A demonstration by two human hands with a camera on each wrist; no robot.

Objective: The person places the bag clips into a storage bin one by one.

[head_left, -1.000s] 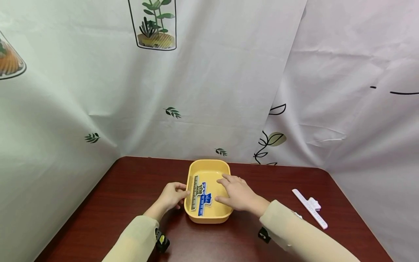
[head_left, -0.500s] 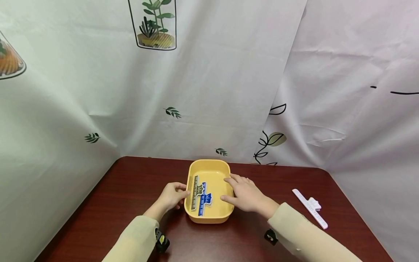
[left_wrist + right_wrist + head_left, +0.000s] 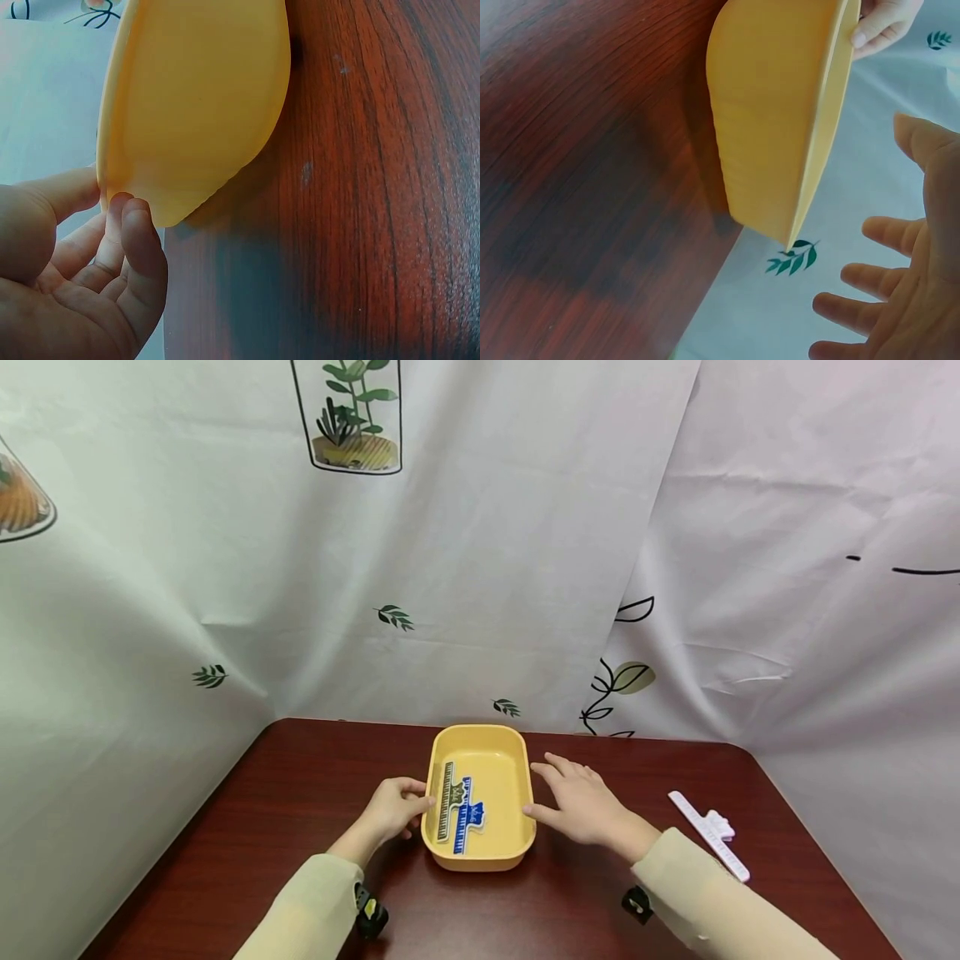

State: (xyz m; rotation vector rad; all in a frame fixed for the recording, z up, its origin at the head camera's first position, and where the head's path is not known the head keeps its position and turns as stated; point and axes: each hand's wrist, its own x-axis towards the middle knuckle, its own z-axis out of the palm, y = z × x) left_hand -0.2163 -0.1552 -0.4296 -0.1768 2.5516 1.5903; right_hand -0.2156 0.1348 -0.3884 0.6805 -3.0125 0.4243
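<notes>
A yellow plastic tub [image 3: 506, 777] stands on the dark wooden table. My left hand [image 3: 390, 810] pinches its left rim between thumb and fingers; the left wrist view shows the thumb at the top edge and fingertips against the tub's outer wall [image 3: 202, 82]. Inside the tub, toward the left, lie an olive clip [image 3: 445, 810] and a blue clip [image 3: 471, 815], each with a long ruler-like bar. Beside the tub's right rim hovers my right hand [image 3: 581, 802], fingers spread and holding nothing. In the right wrist view, its fingers [image 3: 881, 281] are apart from the tub.
On the table's right side lies a white clip [image 3: 708, 835] with the same long bar. A white printed cloth [image 3: 480, 568] hangs behind and around the table [image 3: 300, 793]. Dark wrist straps show below both sleeves.
My right hand has moved right, from over the tub's interior to beside its right rim. My left hand keeps its hold on the left rim, and the tub stays put.
</notes>
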